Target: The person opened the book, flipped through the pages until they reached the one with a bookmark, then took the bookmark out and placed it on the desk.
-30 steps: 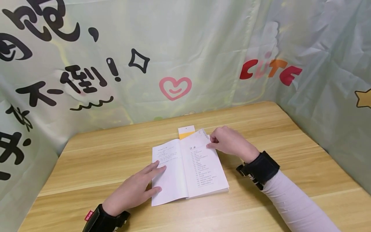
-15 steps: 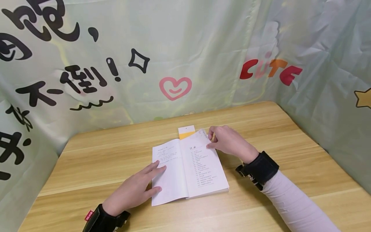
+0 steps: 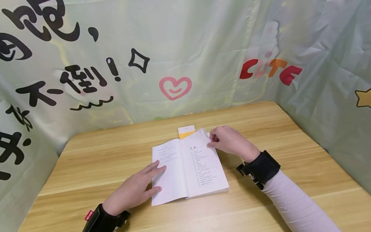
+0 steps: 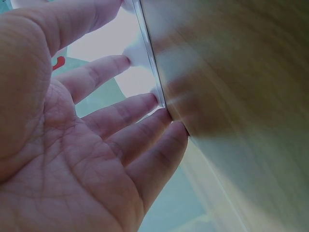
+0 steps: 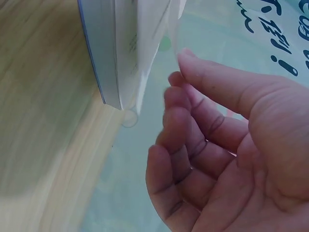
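Observation:
An open book lies on the wooden table, with printed lines down its right page. Spread over the left page, my left hand rests with its fingers extended; the left wrist view has the fingertips at the page's edge. At the upper right corner, my right hand pinches a page between thumb and index finger, and that corner is raised from the block of pages below. The other right fingers curl in loosely. A white and yellow card sticks out past the book's top edge.
The wooden table extends around the book on all sides. Behind it and to the right hangs a pale green printed cloth. Black bands are strapped round both wrists.
The right hand's fingers lifted slightly apart at the page corner half a second ago and have now come together on it again. The left hand and book have stayed in place.

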### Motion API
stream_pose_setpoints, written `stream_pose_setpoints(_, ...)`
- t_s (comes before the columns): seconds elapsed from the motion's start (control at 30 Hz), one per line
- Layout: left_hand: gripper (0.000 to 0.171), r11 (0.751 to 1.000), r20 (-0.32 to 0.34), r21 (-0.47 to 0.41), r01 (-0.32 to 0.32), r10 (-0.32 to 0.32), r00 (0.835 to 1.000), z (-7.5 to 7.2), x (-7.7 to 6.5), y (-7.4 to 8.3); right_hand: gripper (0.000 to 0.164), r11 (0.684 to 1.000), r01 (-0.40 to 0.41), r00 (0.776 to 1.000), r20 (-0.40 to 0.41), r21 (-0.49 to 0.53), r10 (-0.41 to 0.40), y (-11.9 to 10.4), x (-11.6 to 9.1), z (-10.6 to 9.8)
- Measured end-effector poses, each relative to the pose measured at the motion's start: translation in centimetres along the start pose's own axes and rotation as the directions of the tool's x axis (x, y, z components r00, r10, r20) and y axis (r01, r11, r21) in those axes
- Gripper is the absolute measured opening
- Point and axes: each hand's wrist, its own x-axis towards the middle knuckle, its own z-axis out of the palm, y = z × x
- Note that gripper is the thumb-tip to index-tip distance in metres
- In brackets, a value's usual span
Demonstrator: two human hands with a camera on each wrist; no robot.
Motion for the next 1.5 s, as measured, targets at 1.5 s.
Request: stream_pose_setpoints(1.5,0.061,1.0,0.004,-0.007,-0.007,0.007,1.0,-0.1,-0.1,0.1,0.01,0.99,0.127,0.984,0.121,0.063,-0.134,0.1,-0.5,-1.1)
